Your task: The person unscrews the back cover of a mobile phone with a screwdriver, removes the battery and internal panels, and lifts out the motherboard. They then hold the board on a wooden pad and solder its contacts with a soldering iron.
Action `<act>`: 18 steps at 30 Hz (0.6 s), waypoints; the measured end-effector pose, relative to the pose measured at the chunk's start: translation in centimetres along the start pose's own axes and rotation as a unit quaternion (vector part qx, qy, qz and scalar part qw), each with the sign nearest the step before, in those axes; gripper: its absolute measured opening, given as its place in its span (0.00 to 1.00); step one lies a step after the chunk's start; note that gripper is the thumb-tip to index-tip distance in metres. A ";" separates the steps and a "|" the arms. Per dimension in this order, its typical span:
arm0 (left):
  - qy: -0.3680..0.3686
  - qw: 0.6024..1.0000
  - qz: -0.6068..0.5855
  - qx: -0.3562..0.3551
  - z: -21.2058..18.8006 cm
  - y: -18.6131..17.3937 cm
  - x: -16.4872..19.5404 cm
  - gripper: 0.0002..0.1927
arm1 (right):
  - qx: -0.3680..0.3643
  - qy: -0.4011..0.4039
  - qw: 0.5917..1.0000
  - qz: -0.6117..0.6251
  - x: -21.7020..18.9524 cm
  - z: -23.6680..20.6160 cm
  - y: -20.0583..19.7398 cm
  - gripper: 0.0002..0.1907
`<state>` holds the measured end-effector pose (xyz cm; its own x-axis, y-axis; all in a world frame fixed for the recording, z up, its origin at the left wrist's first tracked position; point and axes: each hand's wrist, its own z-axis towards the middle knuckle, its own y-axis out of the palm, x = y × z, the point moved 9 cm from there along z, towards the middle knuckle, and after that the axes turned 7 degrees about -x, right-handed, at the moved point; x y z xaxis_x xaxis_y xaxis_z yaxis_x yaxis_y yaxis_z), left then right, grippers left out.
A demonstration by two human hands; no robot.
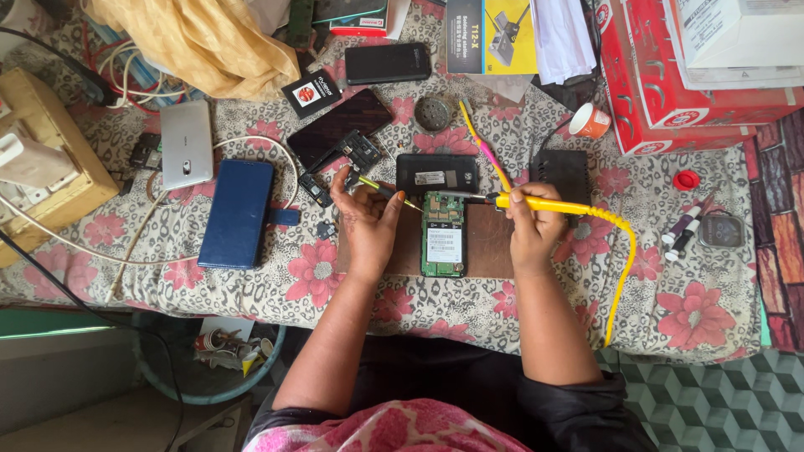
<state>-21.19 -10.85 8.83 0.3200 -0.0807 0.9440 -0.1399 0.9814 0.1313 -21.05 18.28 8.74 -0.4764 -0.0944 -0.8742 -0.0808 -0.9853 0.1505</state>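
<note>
Yellow-handled soldering iron (536, 203) gripped in your right hand (529, 228), tip on the opened green phone board (443, 234); left hand (367, 224) pinches tweezers (387, 192) beside it. Risk: unsteady tip bridges neighbouring pads.

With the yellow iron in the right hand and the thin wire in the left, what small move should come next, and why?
Probably bring the iron tip down onto the top edge of the opened phone. The right hand holds the yellow soldering iron with its tip at that edge, and the left hand holds the thin wire pointing to the same spot. Contact itself is too small to tell.
</note>
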 end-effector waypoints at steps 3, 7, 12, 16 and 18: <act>-0.003 1.000 0.009 -0.004 -0.1 0.0 0.0 0.45 | -0.009 0.007 1.000 -0.002 0.1 0.1 0.2 0.05; 0.000 0.999 0.033 -0.004 -0.2 0.1 0.0 0.45 | -0.016 0.012 1.000 0.014 0.3 0.2 0.4 0.06; 0.002 0.998 0.069 0.004 0.0 0.1 -0.1 0.45 | -0.028 0.016 0.999 0.012 0.4 0.6 0.8 0.06; -0.001 0.995 0.095 0.006 0.1 -0.1 0.0 0.45 | -0.036 0.019 0.999 0.013 0.4 0.7 1.0 0.06; -0.007 0.995 0.095 0.004 0.2 0.0 -0.1 0.46 | -0.040 0.021 0.999 0.014 0.4 0.7 1.1 0.06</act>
<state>-21.38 -10.89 8.78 0.2742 0.1039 0.9560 -0.2038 0.9778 -0.0478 -21.90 17.22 8.92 -0.4393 -0.1264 -0.8894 0.0033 -0.9903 0.1391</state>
